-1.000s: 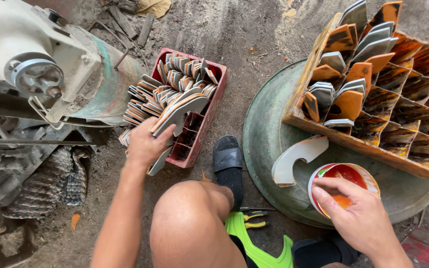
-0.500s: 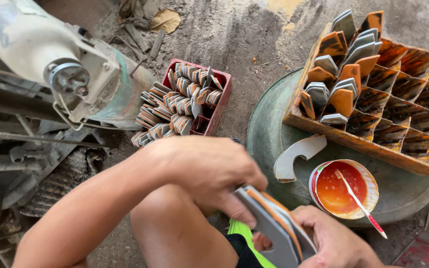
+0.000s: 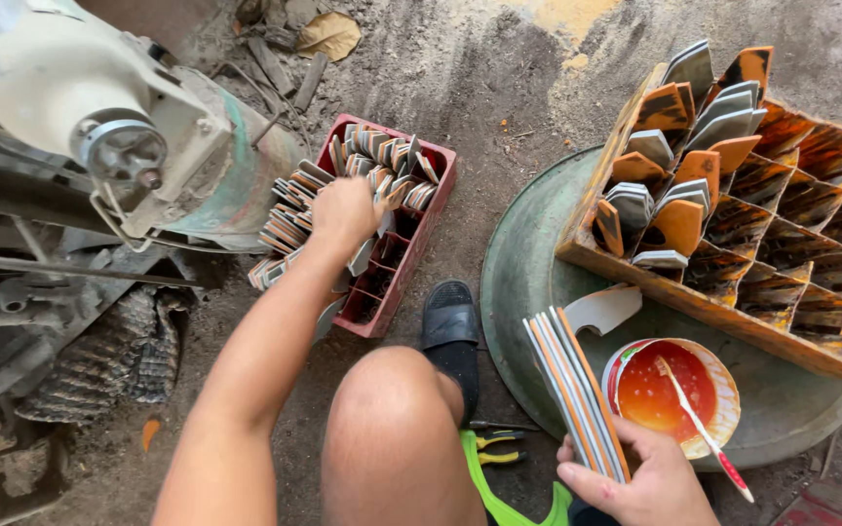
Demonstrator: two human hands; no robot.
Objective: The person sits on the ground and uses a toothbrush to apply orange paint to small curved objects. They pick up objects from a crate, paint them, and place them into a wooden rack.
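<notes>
Soles [image 3: 577, 390] now pinched in right hand's [image 3: 635, 482] grip; left hand [image 3: 343, 209] returned to red crate [image 3: 397, 282], gripping soles there.

The left hand [image 3: 343, 209], which half a second ago was over the knee at the fanned stack of thin grey-and-orange sole pieces [image 3: 577, 390], has gone back out to the red plastic crate [image 3: 431, 209] and rests on its pieces. The right hand [image 3: 640, 482] now holds that stack alone, upright beside the round tub of orange glue [image 3: 669, 394].
</notes>
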